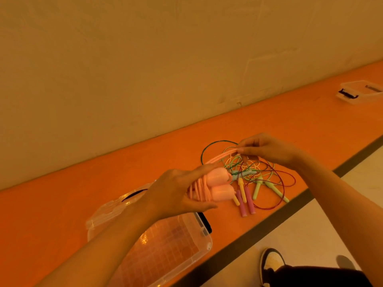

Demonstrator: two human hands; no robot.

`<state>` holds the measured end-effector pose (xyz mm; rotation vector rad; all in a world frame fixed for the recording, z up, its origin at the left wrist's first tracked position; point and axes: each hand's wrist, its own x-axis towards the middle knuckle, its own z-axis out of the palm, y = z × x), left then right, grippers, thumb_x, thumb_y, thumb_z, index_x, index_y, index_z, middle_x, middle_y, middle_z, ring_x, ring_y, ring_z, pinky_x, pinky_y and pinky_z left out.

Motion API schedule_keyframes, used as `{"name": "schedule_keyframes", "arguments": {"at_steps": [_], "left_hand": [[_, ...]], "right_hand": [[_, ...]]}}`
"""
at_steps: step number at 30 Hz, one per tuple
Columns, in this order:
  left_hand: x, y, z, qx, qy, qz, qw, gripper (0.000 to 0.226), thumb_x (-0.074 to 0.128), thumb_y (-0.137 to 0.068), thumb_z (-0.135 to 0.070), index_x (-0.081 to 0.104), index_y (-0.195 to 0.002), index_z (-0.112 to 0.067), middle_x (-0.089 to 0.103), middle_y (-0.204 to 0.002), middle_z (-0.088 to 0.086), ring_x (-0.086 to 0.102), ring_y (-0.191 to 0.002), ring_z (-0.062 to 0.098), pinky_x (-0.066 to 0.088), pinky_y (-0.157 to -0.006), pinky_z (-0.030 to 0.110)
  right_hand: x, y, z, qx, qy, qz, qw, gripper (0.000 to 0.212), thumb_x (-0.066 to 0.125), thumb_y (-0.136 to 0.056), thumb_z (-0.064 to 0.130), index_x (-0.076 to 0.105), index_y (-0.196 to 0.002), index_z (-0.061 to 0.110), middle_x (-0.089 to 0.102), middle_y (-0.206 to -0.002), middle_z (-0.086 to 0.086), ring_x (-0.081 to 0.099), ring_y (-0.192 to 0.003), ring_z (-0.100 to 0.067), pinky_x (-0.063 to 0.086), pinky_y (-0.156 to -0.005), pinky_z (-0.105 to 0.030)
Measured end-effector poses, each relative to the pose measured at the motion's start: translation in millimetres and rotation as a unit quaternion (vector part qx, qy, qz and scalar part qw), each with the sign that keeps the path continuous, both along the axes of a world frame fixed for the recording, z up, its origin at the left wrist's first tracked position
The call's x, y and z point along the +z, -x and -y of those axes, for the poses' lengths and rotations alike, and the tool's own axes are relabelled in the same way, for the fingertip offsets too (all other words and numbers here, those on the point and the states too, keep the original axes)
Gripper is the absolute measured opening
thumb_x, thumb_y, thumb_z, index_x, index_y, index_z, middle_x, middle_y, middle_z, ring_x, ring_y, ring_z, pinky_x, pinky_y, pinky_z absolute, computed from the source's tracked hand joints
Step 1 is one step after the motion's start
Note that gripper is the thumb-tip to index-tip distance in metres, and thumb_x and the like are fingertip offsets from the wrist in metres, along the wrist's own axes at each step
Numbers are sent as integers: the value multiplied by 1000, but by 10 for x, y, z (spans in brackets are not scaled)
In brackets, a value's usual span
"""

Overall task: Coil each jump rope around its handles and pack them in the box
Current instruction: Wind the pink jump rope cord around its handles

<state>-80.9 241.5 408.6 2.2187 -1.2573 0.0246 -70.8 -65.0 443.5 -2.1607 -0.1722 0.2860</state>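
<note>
Left hand wrapped around two pink handles; right hand stretched out, pinching the pink rope tight.

Beige wall, orange counter, pale floor

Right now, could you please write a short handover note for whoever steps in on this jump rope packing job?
Left hand: holds the two pink handles together, several cord turns already wound around them.
Right hand: pinches the pink cord and holds it taut.
Clear box: open on the orange surface below the left hand; no rope visible in it.
Loose ropes: tangled pile with yellow, purple and green handles, uncoiled.
Done: pink rope partly coiled.
Left: finish the pink coil, box it, then coil and pack the rest.
</note>
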Motion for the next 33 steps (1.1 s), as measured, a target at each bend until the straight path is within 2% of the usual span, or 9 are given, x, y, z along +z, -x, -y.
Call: {"name": "schedule_keyframes", "arguments": {"at_steps": [2, 5, 12, 15, 17, 21, 23, 27, 33], "left_hand": [[-53, 64, 64, -30, -8, 17, 999, 83, 61, -81, -73, 24, -151, -45, 69, -98, -9, 62, -72, 5, 53, -57, 29], [-79, 145, 153, -62, -23, 42, 997, 84, 63, -82, -69, 27, -151, -38, 68, -96, -8, 58, -70, 3, 51, -57, 23], [-29, 206, 206, -84, -18, 86, 993, 81, 64, -82, -67, 36, -149, -30, 70, -96, -8, 59, -71, 4, 47, -55, 21], [-62, 224, 180, -80, -7, 61, 995, 79, 65, -82, -66, 39, -148, -31, 69, -97, -9, 61, -74, 6, 49, -58, 25], [-93, 194, 139, -74, 2, 42, 996, 80, 69, -81, -65, 39, -148, -32, 69, -101, -11, 62, -76, 5, 51, -61, 29], [-114, 176, 55, -57, -1, 32, 998, 82, 74, -80, -61, 39, -148, -34, 68, -105, -13, 53, -77, -5, 42, -64, 9], [-105, 168, 23, -51, 9, 12, 999, 81, 74, -80, -61, 37, -148, -38, 68, -109, -13, 56, -80, -6, 41, -64, 4], [-94, 103, -22, -13, 34, -29, 999, 79, 72, -78, -64, 35, -145, -46, 69, -99, -11, 65, -76, 3, 52, -62, 16], [-73, -4, -97, 64, 107, -135, 983, 73, 75, -72, -63, 41, -136, -59, 66, -111, -13, 67, -88, 9, 59, -70, 34]], "right_hand": [[-9, -34, -49, -34, -14, 51, 998, 21, 61, -89, 40, 77, -95, 28, 68, -85, -17, 54, -74, -35, 45, -69, -48], [-4, -62, -186, -60, -39, 104, 992, 17, 65, -91, 32, 78, -96, 23, 66, -76, -10, 52, -71, -32, 41, -68, -43], [-84, -60, -299, -80, -52, 76, 993, 12, 66, -93, 22, 78, -93, 24, 68, -78, -10, 55, -70, -10, 44, -69, -27], [-158, -42, -224, -42, -48, 47, 997, 12, 65, -92, 19, 77, -95, 19, 70, -95, -19, 62, -81, -23, 50, -80, -36], [-217, -21, -138, -12, -22, 25, 999, 13, 65, -92, 19, 76, -96, 15, 70, -97, -14, 63, -87, -28, 51, -79, -38], [-288, 17, -50, 20, 7, -24, 999, 12, 65, -93, 12, 74, -98, 6, 68, -86, 7, 61, -71, 4, 45, -62, -14], [-325, 9, -21, 37, 24, -31, 999, 12, 65, -93, 13, 75, -99, 8, 68, -85, 12, 59, -68, 5, 44, -59, -13], [-314, 27, 13, 49, 33, -19, 998, 13, 63, -94, 11, 73, -99, 18, 67, -78, 25, 58, -68, 9, 44, -59, -11], [-324, 34, -14, 61, 52, -15, 997, 18, 60, -97, 16, 73, -101, 28, 70, -85, 18, 59, -73, 3, 46, -64, -16]]}}
